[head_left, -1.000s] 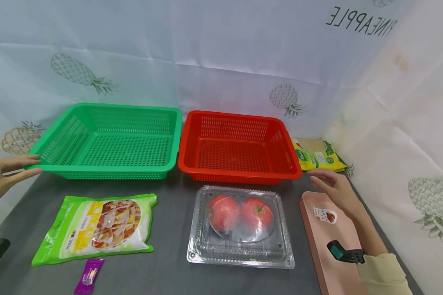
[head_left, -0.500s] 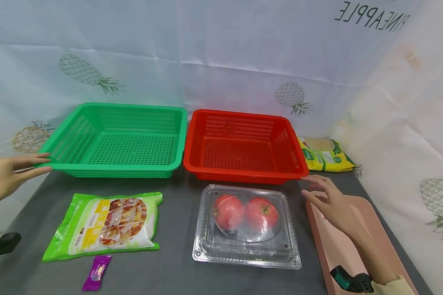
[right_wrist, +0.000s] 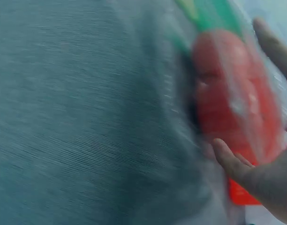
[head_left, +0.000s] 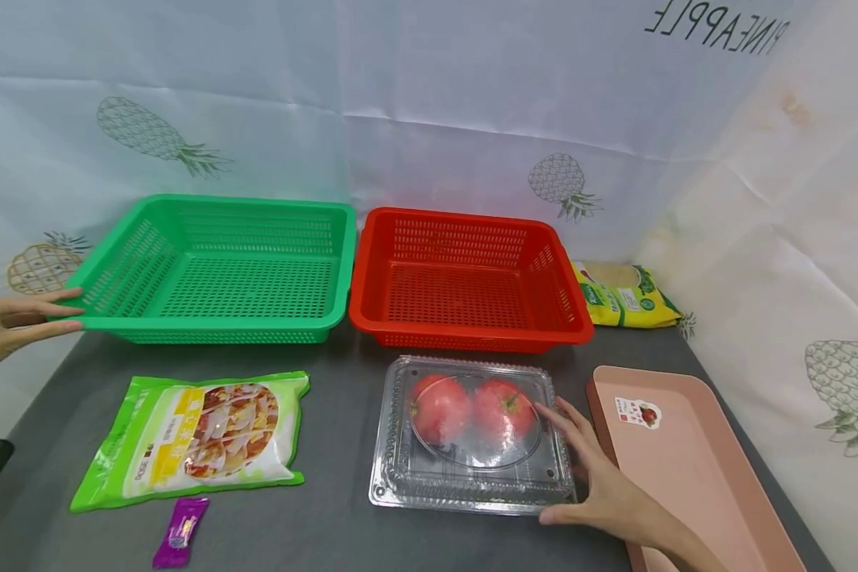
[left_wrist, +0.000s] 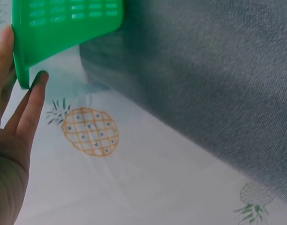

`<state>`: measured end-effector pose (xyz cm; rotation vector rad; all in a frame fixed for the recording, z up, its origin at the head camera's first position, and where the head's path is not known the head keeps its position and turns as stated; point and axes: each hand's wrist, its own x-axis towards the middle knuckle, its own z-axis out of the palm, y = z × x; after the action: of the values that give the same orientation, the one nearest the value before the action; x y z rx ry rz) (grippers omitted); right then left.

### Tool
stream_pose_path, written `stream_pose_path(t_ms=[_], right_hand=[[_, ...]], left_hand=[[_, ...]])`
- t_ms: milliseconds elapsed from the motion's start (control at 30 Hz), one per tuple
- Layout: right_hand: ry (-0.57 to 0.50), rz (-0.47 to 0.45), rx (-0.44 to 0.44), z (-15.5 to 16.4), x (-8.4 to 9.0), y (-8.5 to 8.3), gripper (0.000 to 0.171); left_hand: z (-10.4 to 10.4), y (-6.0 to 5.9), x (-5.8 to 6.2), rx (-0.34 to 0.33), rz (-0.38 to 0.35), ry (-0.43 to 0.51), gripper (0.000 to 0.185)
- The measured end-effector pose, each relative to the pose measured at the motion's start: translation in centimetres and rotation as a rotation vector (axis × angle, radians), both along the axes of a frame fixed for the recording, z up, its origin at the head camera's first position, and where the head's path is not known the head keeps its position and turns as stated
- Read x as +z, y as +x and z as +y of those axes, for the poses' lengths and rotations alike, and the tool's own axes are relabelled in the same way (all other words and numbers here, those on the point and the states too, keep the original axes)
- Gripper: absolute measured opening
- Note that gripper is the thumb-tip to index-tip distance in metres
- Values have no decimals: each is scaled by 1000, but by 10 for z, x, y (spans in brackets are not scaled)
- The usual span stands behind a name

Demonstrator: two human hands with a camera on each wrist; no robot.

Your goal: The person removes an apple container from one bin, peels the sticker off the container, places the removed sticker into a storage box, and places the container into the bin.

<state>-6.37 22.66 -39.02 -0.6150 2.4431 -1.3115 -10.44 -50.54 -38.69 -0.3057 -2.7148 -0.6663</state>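
A clear plastic clamshell box [head_left: 465,488] with two red, tomato-like fruits [head_left: 504,409] inside lies on the dark table. My right hand [head_left: 597,477] is at its right side, fingers spread over the right edge and thumb by the front right corner. Blurred in the right wrist view, thumb and fingers stand apart around the red fruits [right_wrist: 223,98]. At far left, my left hand [head_left: 7,330] rests with straight fingers at the left front corner of the green basket [head_left: 214,326]. In the left wrist view, fingertips lie on both sides of the basket's rim [left_wrist: 19,51].
Right of the green basket sits a red basket [head_left: 465,334]. A yellow packet [head_left: 629,306] lies behind the pink tray [head_left: 686,469] at right. A green and white food bag [head_left: 207,437] and a small purple packet [head_left: 180,532] lie front left. Pineapple-print cloth [head_left: 436,103] hangs behind.
My right hand has moved from above the pink tray, near the red basket's corner, forward and left to the clamshell box's right side. The left hand stays at the green basket's corner.
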Motion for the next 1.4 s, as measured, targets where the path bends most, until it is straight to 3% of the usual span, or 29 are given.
stream_pose_path(t_ms=[67,100,200,300,400,567,900,1133,1267,1400], right_hand=[[27,72,-14,-5,-6,5,110],[40,106,-24,-7,-8,6,112],[63,169,-47,-10,-10,9,112],[59,186,-58,-9,-10,9,108],[61,178,-81,-8,-9,9,103],[60,175,-120,-8,-11,7,99],[62,273,-181,-8,-17,4,90],[-1,332,-209,-6,-19,5,71],[-123,352,-190,-6,-21,7,60],[-228,358,-177,-8,-22,9,54]], left_hand=[[-7,-2,-1,-30,19,6,22],[-4,-1,4,-36,-1,18,17],[0,-3,10,-12,-18,-20,22],[8,-4,17,41,-59,-82,31],[11,-5,18,75,-32,-131,34],[10,-4,18,85,46,-177,32],[11,-6,17,77,53,-162,29],[16,-4,24,87,35,-191,27],[22,-5,30,94,0,-208,27],[24,-3,29,96,-17,-165,27]])
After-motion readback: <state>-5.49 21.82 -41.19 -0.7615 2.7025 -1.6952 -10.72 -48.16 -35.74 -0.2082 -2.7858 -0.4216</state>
